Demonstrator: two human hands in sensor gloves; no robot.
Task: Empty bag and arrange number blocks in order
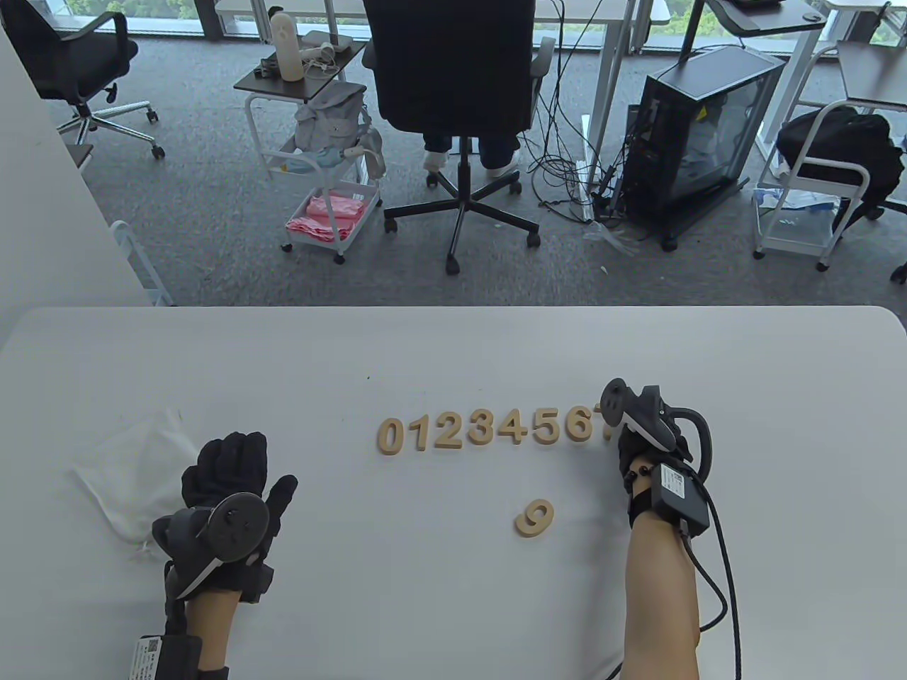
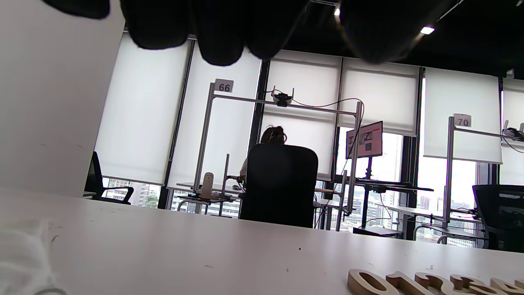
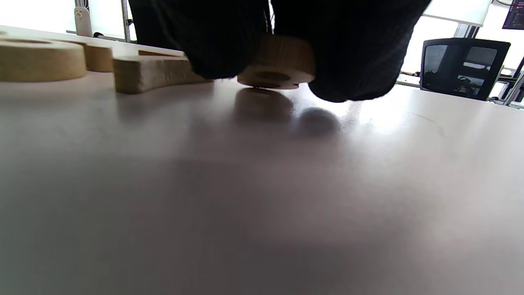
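Observation:
Wooden number blocks 0 to 7 (image 1: 489,431) lie in a row on the white table (image 1: 453,354). The 9 block (image 1: 535,517) lies alone in front of the row. At the row's right end, my right hand (image 1: 641,439) pinches a wooden block with a round hole (image 3: 278,61), low over the table beside the 7 (image 3: 151,73). Its digit is hidden by the fingers (image 3: 221,37). My left hand (image 1: 230,471) rests flat with fingers spread, holding nothing, next to the limp white bag (image 1: 134,474). The row's left end (image 2: 368,282) shows in the left wrist view.
Beyond the table's far edge stand an office chair (image 1: 453,71) with a person seated, a white trolley (image 1: 326,177) and a computer case (image 1: 701,127). A white partition (image 1: 42,212) rises at the far left.

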